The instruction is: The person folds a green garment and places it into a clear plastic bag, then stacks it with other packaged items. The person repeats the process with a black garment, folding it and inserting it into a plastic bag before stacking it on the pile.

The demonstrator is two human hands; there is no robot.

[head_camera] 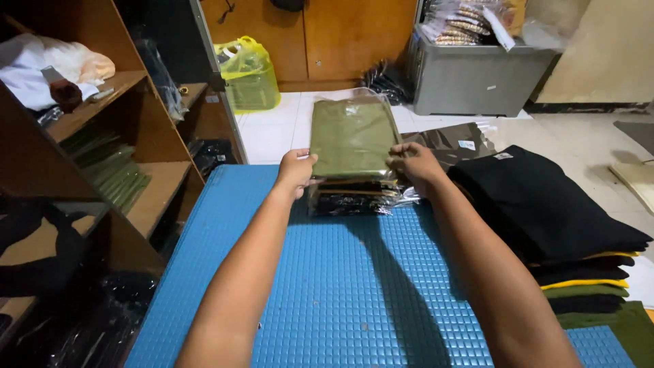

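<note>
Olive bagged shirt [353, 136] tops the packet stack [354, 197] at 12 o'clock on blue surface [340, 286], long axis 12–6. Left hand [297, 170] and right hand [413, 165] pinch its near corners at 9 and 3, equally near.

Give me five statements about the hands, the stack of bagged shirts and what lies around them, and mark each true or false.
1. Both hands grip the stack of bagged shirts, the left hand on its left side, the right hand on its right. True.
2. The top bagged shirt is red. False: it is olive green.
3. The stack sits on a blue mat. True.
4. The pile of folded shirts to the right is all white. False: mostly black, with yellow and green layers lower down.
5. A yellow plastic bag lies on the floor near the wooden shelf. True.
</note>
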